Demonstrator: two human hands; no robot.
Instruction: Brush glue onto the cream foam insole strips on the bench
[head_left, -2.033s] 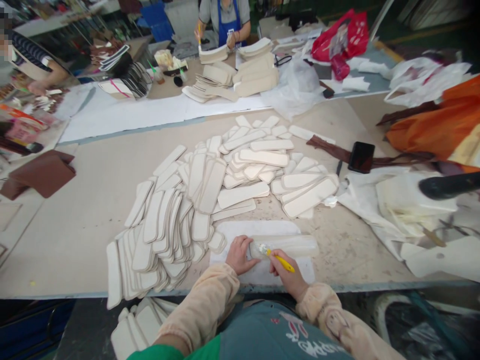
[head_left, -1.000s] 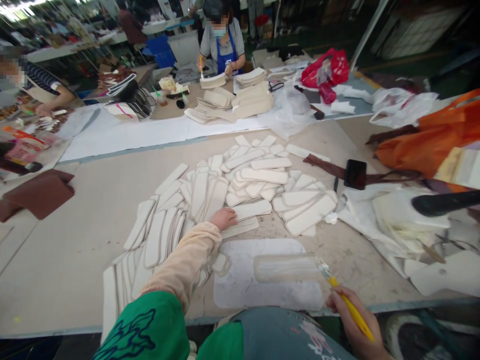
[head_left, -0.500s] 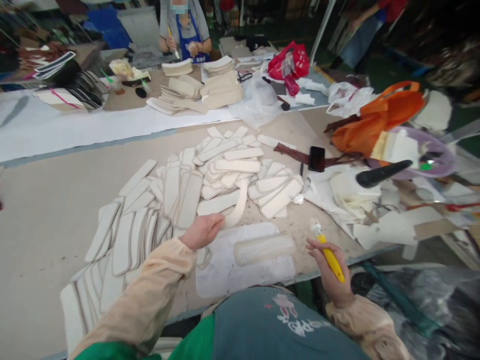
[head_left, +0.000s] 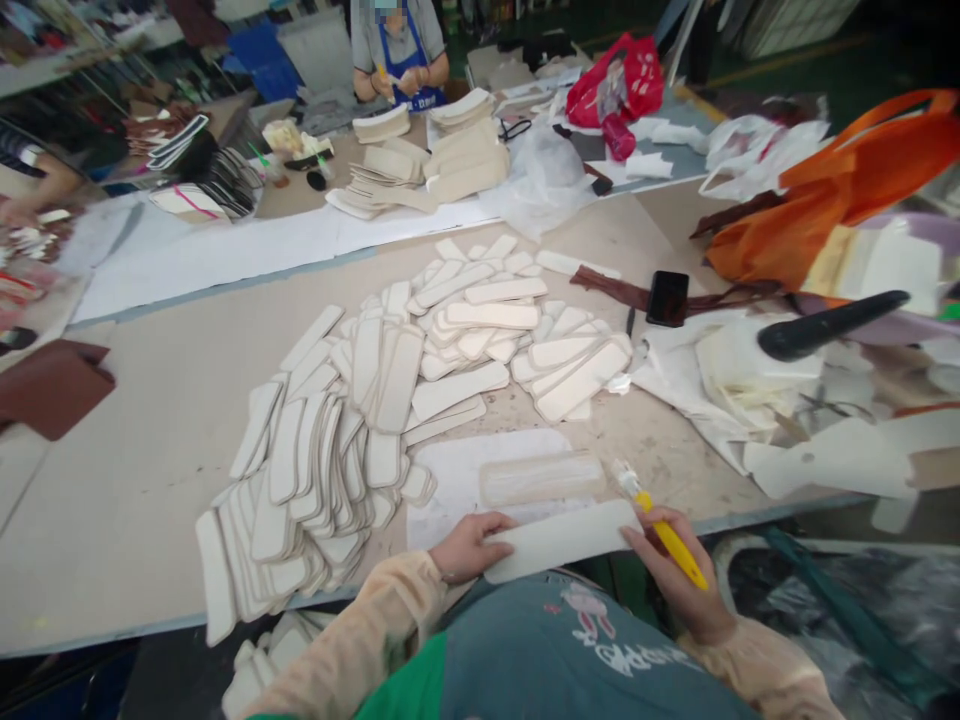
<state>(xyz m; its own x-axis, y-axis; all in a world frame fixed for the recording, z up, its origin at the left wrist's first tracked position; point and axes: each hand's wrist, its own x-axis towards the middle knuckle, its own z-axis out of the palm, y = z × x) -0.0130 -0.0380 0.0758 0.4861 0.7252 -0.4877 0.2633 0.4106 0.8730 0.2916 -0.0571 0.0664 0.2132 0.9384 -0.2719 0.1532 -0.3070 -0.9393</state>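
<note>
Near the table's front edge I hold a long white strip with rounded ends point(head_left: 562, 541) in front of my body. My left hand point(head_left: 471, 547) pinches its left end between thumb and fingers. My right hand point(head_left: 682, 570) grips a yellow-handled brush point(head_left: 675, 548), its whitish bristles pointing away from me. The right thumb and fingertips also touch the strip's right end. Just beyond it, another strip with a translucent, wet-looking surface point(head_left: 541, 478) lies on a white sheet point(head_left: 442, 515). A large heap of similar white strips point(head_left: 394, 375) spreads over the table to the left.
A phone point(head_left: 667, 298), an orange bag point(head_left: 832, 215) and a white container with a black handle-like piece point(head_left: 795, 350) stand at right. Across the table, a co-worker in a blue apron point(head_left: 409, 55) handles something near stacked pieces point(head_left: 427, 165). Brown material point(head_left: 56, 388) lies far left.
My left hand has brought a strip from the heap toward my body. My right hand has moved in to its other end, still holding the brush. The camera view has shifted left.
</note>
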